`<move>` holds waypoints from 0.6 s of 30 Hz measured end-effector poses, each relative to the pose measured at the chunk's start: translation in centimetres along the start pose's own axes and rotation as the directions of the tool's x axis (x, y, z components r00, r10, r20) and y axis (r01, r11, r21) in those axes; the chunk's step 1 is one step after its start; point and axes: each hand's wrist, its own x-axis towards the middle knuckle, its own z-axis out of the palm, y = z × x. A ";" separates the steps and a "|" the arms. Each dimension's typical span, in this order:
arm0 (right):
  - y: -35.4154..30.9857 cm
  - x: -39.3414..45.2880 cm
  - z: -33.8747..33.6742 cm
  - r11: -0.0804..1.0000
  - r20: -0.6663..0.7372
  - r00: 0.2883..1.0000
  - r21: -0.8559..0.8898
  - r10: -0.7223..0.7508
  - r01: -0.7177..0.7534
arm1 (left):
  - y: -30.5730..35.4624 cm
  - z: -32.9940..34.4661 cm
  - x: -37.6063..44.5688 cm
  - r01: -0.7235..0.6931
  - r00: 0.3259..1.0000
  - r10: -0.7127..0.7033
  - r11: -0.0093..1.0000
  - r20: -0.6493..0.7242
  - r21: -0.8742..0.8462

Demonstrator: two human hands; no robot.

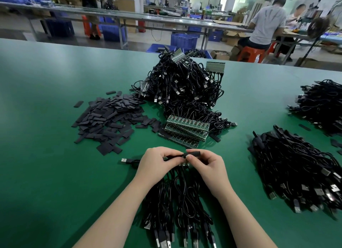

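Note:
My left hand (157, 162) pinches a small circuit board strip (170, 157) whose black USB cables (177, 203) trail toward me between my forearms. My right hand (207, 166) pinches a black sleeve (194, 153) at the right end of that strip. Both hands meet just above the green table (46, 155), near its front middle. The hands hide most of the strip. One USB plug (125, 160) lies left of my left hand.
A heap of flat black sleeves (109, 120) lies to the left. Stacked circuit board strips (185, 131) and a big cable pile (181, 88) sit ahead. Further cable piles (292, 170) (323, 103) lie to the right. A seated person (266, 23) works at a far bench.

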 end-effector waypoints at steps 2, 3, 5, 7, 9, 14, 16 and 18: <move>0.0 0.0 -0.1 1.000 -0.007 1.000 0.009 -0.001 0.001 | -0.2 0.0 0.0 -0.005 1.000 0.005 1.000 -0.014 0.010; 0.0 0.0 -0.1 1.000 -0.006 1.000 0.011 -0.002 0.002 | -0.4 0.0 -0.1 -0.004 1.000 0.004 1.000 -0.020 0.012; 0.0 0.1 -0.2 1.000 0.005 1.000 0.014 -0.005 0.005 | -0.6 0.0 -0.1 -0.002 1.000 0.003 1.000 -0.031 0.015; 0.1 0.1 -0.2 1.000 0.018 1.000 0.017 -0.007 0.007 | -0.8 0.0 -0.1 -0.003 0.999 0.004 1.000 -0.052 0.016; 0.1 0.1 -0.1 1.000 0.032 0.999 0.010 -0.016 0.015 | -0.6 0.0 -0.1 -0.008 0.997 0.009 1.000 -0.077 0.016; 0.1 0.1 -0.1 0.999 0.024 0.999 0.017 -0.031 0.031 | -0.6 -0.3 0.0 -0.050 0.998 0.052 0.998 -0.037 0.043; 0.1 0.1 -0.2 0.999 0.024 0.999 0.024 -0.025 0.024 | -0.7 -0.4 0.0 -0.075 0.997 0.076 0.994 -0.013 0.077; 0.1 0.2 -0.2 1.000 0.031 0.999 0.027 -0.012 0.012 | -0.5 -0.5 -0.1 -0.128 0.991 0.130 0.979 -0.007 0.157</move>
